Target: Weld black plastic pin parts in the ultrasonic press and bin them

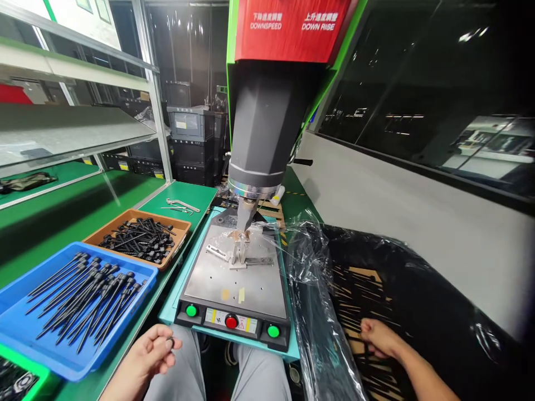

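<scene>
My left hand is closed in a pinch above my left thigh. Between its thumb and forefinger is a small dark round part. Over at the right, my right hand is closed, low over a bin of long black rods; what its fingers hold is hidden. In front of me stands a press with a black head and a grey tapered horn. The horn sits above a small metal fixture on a steel plate.
A blue tray of black rods with thick ends lies left, behind it a brown tray of black parts. Wrenches rest farther back. The press base has green buttons and a red one. Clear plastic drapes the bin's edge.
</scene>
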Demonstrator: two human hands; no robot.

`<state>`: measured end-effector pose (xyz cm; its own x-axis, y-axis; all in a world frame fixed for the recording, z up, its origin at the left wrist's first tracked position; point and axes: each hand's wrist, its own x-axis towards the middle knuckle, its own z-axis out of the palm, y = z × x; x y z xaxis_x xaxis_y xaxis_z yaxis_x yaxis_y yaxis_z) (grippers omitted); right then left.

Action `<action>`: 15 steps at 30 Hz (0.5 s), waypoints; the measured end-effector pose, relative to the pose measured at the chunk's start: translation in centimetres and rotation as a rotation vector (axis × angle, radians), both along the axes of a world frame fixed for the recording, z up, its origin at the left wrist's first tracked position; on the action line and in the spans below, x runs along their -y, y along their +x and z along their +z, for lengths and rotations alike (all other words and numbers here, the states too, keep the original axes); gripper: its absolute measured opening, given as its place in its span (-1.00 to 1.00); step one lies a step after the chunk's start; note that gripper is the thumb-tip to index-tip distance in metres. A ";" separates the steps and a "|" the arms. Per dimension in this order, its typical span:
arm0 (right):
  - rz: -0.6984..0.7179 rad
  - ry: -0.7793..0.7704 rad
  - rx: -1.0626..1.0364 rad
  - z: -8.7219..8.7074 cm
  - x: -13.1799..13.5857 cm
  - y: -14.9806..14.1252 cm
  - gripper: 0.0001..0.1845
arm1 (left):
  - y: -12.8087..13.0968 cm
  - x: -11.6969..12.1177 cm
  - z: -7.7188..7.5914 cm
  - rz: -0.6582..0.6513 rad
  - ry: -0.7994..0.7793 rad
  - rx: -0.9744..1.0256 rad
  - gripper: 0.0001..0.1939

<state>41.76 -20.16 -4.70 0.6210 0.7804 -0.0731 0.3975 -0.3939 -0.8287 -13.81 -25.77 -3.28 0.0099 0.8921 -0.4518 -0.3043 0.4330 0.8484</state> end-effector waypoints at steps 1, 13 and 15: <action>0.007 -0.028 -0.056 0.6 -0.1 0.7 -0.53 | 0.5 -0.2 -0.2 -0.023 0.018 0.000 -0.58; 0.033 0.420 -0.562 9.7 3.5 -8.0 -0.39 | 3.5 -3.0 -1.2 -0.059 -0.082 0.125 -0.60; 0.209 0.323 -0.631 8.6 4.2 -12.3 -0.42 | 4.2 -3.4 -1.0 -0.030 -0.091 0.163 -0.63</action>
